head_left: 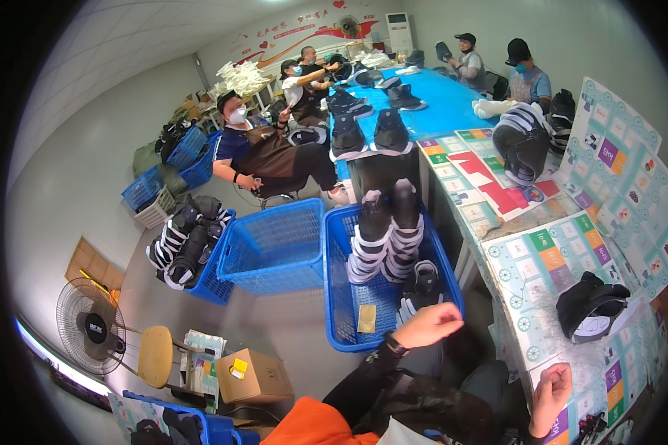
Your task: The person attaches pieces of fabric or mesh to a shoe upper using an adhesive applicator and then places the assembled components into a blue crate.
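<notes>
Above the right side of a blue plastic crate [334,326], my left hand [427,326] is closed, its fingertips together. My right hand [551,393] is curled closed by the table's near edge. Whatever either hand may pinch is too small to make out. A black shoe [590,305] with a pale sole rests on the table, beyond my right hand. Inside the crate stand two stacks of black-and-white shoes [369,245]. Another shoe [423,280] lies in it just past my left hand, beside a small tan packet [367,319].
Printed sheets [527,259] cover the table, which bears a bundle of shoes [523,144] farther off. An empty blue crate [271,241] and a shoe-filled one [215,274] stand left. A fan [89,326] and cardboard box [252,377] sit lower left. People work around a blue-topped table [438,104].
</notes>
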Demonstrator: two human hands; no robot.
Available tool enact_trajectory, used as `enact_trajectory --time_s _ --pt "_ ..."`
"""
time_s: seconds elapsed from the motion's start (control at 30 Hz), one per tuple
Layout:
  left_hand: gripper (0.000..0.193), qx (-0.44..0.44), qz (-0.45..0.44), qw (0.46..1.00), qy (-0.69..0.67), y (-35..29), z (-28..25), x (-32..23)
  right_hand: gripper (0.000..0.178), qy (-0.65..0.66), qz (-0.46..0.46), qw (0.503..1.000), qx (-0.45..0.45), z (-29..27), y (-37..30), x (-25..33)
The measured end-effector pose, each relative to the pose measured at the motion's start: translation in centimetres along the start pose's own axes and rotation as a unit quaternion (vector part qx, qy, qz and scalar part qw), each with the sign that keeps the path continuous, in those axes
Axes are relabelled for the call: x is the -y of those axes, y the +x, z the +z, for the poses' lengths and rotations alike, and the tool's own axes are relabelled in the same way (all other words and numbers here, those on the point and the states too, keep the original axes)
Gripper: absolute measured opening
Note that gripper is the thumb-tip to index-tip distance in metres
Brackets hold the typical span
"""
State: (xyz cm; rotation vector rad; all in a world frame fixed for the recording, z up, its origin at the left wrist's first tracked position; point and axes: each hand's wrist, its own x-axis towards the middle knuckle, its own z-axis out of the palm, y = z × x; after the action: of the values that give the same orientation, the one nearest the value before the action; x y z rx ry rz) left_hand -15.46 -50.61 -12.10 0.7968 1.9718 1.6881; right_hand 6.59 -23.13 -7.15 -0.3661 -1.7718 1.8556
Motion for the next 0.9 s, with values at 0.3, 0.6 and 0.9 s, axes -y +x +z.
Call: enact_trajectory --time_s 0.3,0.6,0.9 --pt "0.032 -0.151 -0.203 0.966 -0.056 -5.9 -7.8 10.9 0.015 -0.064 0.019 0.996 -0.051 -4.6 -1.0 -3.1" --pt "0.088 0.051 0.108 0.869 -0.479 -6.2 -10.2 2.2 0.010 -0.115 -0.029 0.991 -0.054 -6.2 -0.7 -7.7" --pt "0.066 -0.186 -0.165 0.884 0.395 -6.1 -10.0 18.5 0.005 -0.129 -0.069 0.986 -0.077 -4.9 -0.6 -7.3"
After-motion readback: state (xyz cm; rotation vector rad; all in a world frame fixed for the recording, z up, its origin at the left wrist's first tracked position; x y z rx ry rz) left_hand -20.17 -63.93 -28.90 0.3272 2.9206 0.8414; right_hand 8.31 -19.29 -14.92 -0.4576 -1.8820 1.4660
